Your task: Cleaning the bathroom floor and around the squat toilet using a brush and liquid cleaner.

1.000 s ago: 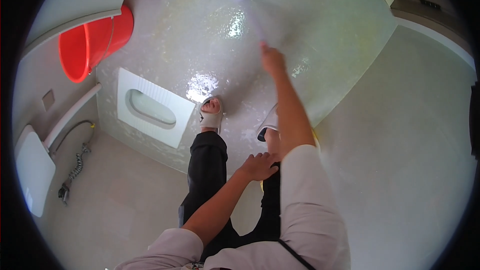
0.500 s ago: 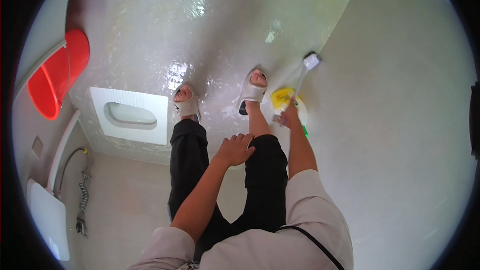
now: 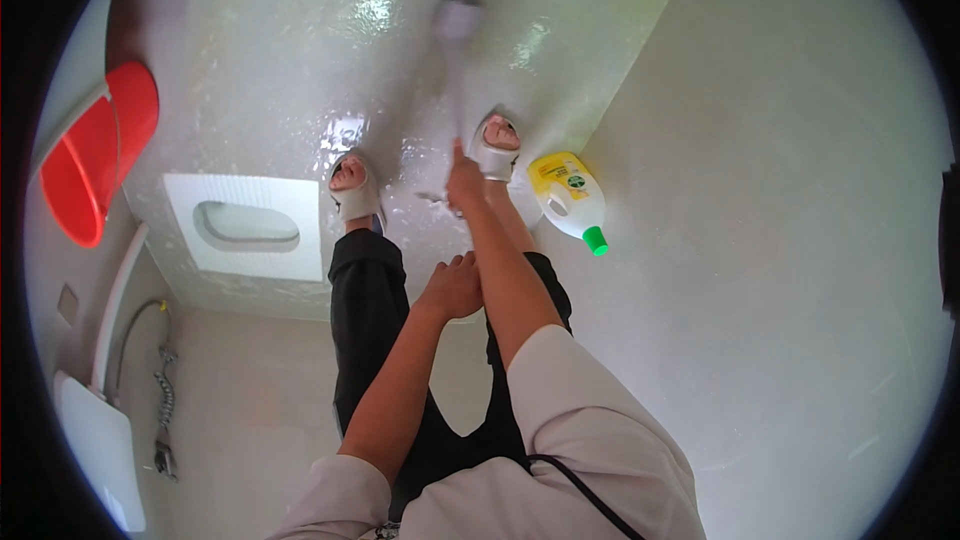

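**Long-handled scrubbing brush [image 3: 458, 22] gripped in the right hand [image 3: 464, 182]**

In the head view, the person's right hand is closed around the brush's handle. The brush points away from that hand, its blurred head out over the wet, shiny floor [image 3: 270, 70], well apart from the left hand [image 3: 453, 287]; whether the bristles touch the floor cannot be told. The left hand, fingers bent and together, lies just beside the right forearm [image 3: 515, 265], nearer the body than the brush; its palm is hidden, so its grip cannot be told. The right slipper [image 3: 496, 153] is just beside the brush handle. Right of the hands is a yellow-and-white bottle [image 3: 572, 190] with a green cap [image 3: 595, 241]. Left of them are a white squat toilet [image 3: 300, 202] and a red bucket [image 3: 80, 175].
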`<state>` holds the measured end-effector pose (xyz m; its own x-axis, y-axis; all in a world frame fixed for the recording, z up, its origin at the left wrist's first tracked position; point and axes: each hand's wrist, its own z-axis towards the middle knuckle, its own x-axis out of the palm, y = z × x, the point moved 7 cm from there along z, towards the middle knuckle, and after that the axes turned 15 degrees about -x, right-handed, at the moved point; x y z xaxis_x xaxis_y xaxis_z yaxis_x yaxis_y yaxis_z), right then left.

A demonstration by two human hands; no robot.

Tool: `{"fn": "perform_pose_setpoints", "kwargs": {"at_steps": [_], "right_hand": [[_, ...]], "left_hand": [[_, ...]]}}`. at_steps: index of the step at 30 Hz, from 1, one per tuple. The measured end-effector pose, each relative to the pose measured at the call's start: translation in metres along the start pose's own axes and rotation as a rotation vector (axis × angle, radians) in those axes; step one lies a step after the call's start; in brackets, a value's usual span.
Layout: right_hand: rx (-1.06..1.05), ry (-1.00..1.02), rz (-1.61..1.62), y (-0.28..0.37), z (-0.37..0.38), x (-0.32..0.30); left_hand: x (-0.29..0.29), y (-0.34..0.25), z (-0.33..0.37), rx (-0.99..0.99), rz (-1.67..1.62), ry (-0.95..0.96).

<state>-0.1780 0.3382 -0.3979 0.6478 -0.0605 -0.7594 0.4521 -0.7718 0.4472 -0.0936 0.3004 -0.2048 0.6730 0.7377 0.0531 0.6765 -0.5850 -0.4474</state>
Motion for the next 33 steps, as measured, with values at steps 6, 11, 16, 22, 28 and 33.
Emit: {"fn": "perform_pose_setpoints", "kwargs": {"at_steps": [6, 11, 16, 22, 28, 33], "right_hand": [[1.337, -0.358, 1.499, -0.073, -0.089, 0.04], [1.166, -0.115, 1.307, 0.061, -0.075, 0.071], [0.72, 0.207, 0.701, 0.123, -0.058, 0.091], [0.959, 0.164, 0.914, 0.089, -0.093, 0.065], [0.51, 0.483, 0.654, 0.205, -0.047, 0.072], [-0.41, 0.466, -0.093, 0.27, 0.049, 0.121]], "left_hand": [[-0.01, 0.021, -0.042, 0.009, -0.087, -0.041], [0.034, 0.08, -0.057, -0.131, 0.11, 0.116], [0.056, 0.101, -0.065, -0.005, 0.272, 0.019], [0.086, 0.072, -0.064, -0.072, 0.187, 0.06], [0.067, 0.109, -0.077, -0.231, 0.161, -0.005], [-0.006, 0.106, -0.094, -0.02, -0.677, -0.651]]}}
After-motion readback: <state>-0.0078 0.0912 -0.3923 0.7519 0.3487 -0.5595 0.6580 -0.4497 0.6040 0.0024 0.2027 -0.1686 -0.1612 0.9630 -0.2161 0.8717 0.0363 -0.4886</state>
